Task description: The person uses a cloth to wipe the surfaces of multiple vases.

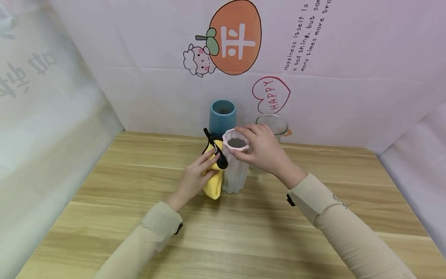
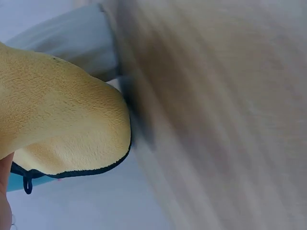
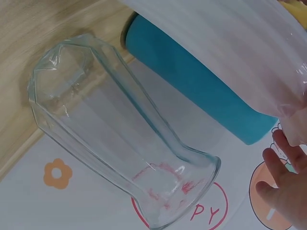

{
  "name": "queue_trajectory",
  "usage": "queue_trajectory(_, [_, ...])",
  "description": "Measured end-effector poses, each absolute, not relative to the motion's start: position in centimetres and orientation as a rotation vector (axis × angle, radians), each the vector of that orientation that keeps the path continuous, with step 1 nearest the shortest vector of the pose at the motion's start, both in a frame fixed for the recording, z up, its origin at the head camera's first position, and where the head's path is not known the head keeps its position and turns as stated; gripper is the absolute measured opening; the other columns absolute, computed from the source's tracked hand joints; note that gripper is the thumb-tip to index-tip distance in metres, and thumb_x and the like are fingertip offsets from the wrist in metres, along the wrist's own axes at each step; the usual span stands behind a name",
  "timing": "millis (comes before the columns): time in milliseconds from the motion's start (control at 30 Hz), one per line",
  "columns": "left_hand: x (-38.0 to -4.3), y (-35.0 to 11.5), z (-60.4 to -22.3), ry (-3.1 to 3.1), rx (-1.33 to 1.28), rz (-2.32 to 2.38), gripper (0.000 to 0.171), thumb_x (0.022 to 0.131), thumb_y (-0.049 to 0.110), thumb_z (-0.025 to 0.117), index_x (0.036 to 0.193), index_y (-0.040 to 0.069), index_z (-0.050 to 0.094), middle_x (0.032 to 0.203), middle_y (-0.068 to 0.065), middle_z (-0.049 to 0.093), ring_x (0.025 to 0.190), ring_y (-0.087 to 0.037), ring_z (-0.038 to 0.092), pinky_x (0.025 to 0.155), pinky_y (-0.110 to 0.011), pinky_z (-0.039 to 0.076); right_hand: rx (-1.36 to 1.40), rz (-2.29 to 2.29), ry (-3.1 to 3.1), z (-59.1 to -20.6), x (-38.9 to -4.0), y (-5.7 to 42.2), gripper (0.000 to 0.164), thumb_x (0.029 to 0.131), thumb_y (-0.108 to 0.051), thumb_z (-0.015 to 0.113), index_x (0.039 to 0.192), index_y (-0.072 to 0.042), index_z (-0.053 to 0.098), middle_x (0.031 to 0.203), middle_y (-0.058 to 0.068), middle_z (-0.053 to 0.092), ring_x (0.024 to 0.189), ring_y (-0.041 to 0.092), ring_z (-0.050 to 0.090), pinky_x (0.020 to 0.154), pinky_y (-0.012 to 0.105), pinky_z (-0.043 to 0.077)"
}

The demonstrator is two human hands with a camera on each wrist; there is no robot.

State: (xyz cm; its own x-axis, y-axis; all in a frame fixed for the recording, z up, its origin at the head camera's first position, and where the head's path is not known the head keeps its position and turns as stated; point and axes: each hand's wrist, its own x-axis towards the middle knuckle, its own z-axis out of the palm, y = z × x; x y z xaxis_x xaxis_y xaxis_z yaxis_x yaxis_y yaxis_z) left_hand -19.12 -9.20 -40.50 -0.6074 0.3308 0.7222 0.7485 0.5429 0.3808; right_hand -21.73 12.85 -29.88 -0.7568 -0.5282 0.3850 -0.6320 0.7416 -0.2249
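Note:
A white fluted vase (image 1: 235,174) stands in the middle of the table, its scalloped rim facing up. My right hand (image 1: 261,149) holds it at the rim, thumb on the near side and fingers on the far side. In the right wrist view the pale vase (image 3: 230,52) crosses the top, with fingers (image 3: 276,165) at its mouth. A yellow cloth with black edging (image 1: 213,188) is bunched in my left hand (image 1: 195,176), against the vase's left side. The left wrist view shows the fuzzy cloth (image 2: 72,110) up close, with a small black loop on its edge.
Behind the white vase stands a blue vase (image 1: 222,120). A clear glass vase with a flared rim (image 3: 129,129) is to its right, partly hidden by my right hand in the head view. The wood-grain table (image 1: 223,240) ends at a printed white backdrop (image 1: 156,97).

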Motion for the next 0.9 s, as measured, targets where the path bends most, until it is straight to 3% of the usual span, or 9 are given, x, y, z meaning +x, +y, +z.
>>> queue_trajectory(200, [-18.8,-10.1,-41.8,-2.352,-0.905,-0.812,0.042,0.076,0.000,0.076,0.117,-0.003,0.066,0.128,-0.021,0.061,0.110,-0.034,0.064,0.083,-0.031,0.058,0.867,0.479,-2.664,-29.7,-21.6,12.6,0.064,0.082,-0.046,0.070,0.130,-0.005,0.057,0.123,0.015,0.061,0.119,0.033,0.054,0.116,0.057,0.026])
queue_trajectory(633, [-18.7,-9.8,-40.5,-2.192,-0.774,-1.045,0.041,0.082,-0.009,0.066,0.122,0.000,0.064,0.128,-0.020,0.061,0.117,-0.035,0.061,0.096,-0.041,0.052,0.767,0.487,-2.620,-30.1,-21.1,11.4,0.066,0.078,-0.052,0.070,0.119,-0.001,0.058,0.112,0.015,0.063,0.108,0.032,0.057,0.116,0.054,0.029])
queue_trajectory(900, [-18.7,-9.1,-39.7,-2.103,-0.791,-0.977,0.042,0.077,-0.011,0.069,0.118,0.000,0.066,0.126,-0.018,0.063,0.110,-0.033,0.065,0.084,-0.037,0.058,0.755,0.505,-2.632,-30.2,-21.1,11.4,0.066,0.078,-0.051,0.070,0.119,-0.002,0.055,0.111,0.014,0.063,0.103,0.030,0.056,0.114,0.053,0.032])
